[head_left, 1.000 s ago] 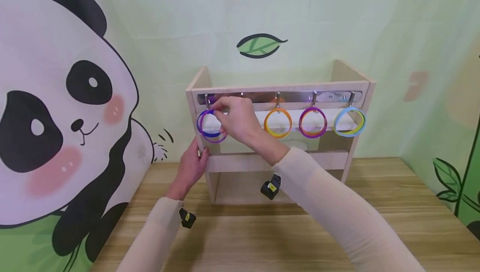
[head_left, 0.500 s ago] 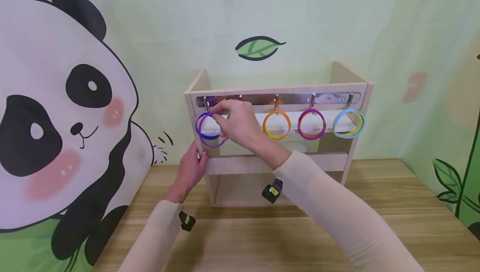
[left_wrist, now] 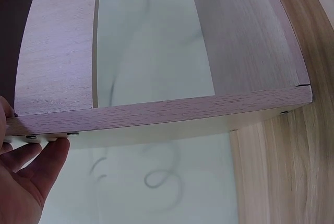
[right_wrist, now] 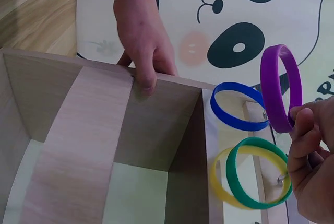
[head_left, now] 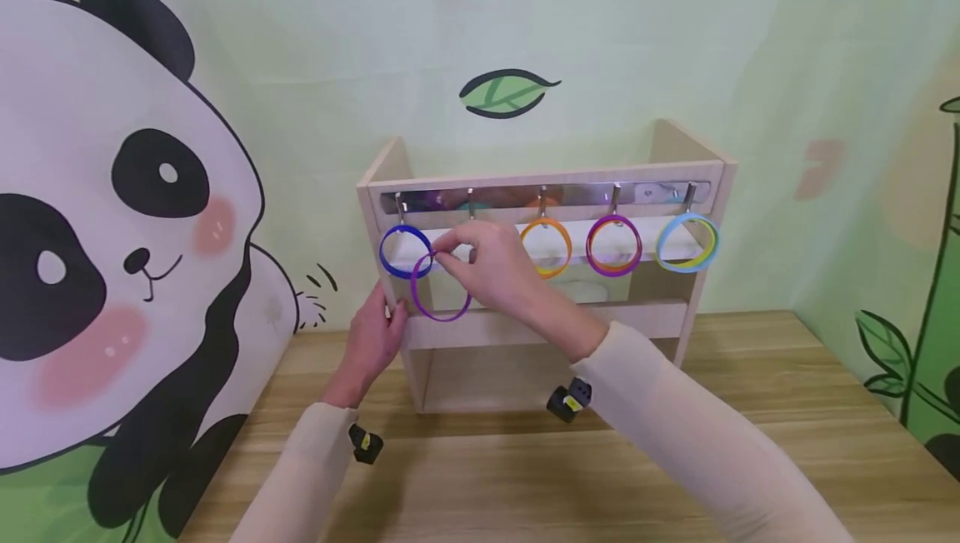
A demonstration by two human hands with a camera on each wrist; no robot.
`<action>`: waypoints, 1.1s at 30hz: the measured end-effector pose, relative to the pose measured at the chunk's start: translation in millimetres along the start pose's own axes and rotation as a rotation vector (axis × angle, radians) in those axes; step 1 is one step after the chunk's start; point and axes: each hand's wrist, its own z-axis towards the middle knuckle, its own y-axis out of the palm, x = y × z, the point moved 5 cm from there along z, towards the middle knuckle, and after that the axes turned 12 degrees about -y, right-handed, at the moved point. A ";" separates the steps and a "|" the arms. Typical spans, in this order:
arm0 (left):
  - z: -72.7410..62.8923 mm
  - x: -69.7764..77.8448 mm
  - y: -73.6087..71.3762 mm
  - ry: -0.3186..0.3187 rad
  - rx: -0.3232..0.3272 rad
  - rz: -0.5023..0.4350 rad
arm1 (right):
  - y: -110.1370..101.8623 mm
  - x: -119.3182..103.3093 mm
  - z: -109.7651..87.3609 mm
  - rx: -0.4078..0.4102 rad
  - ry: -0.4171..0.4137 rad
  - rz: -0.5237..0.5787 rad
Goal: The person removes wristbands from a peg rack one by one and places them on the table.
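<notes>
A purple wristband [right_wrist: 271,88] is pinched between the thumb and fingers of my right hand [head_left: 495,264]. It hangs off the hooks, in front of the wooden rack [head_left: 645,322]. Close beside it a blue wristband [right_wrist: 241,125] loops over the leftmost hook [head_left: 400,208]. A green wristband [right_wrist: 231,174] and a yellow wristband [right_wrist: 215,182] share the second hook, mostly hidden by my right hand in the head view. My left hand [head_left: 375,339] grips the rack's left side panel [left_wrist: 156,114], thumb at the front edge and fingers on the outer face.
Farther right on the metal hook strip [head_left: 577,193] hang an orange wristband pair [head_left: 567,247], a purple-and-orange pair [head_left: 638,256] and a light blue-and-yellow pair [head_left: 662,256]. The rack stands on a wood-grain table [head_left: 525,476] before a panda-printed backdrop [head_left: 337,110].
My right hand has drawn the purple wristband off the leftmost hook, rightward and down, apart from the blue one. The left hand keeps its grip on the side panel.
</notes>
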 end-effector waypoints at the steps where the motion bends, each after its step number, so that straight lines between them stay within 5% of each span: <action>1: -0.2 -0.2 -0.7 -0.002 0.002 -0.001 | -0.6 0.2 -3.1 0.001 -0.016 -0.005; 13: -1.8 0.6 -2.6 0.024 0.007 0.013 | 1.2 7.7 -54.0 -0.067 -0.103 -0.032; 33: -1.0 0.1 -0.2 0.036 0.000 0.018 | 46.6 40.3 -143.8 -0.342 0.037 0.001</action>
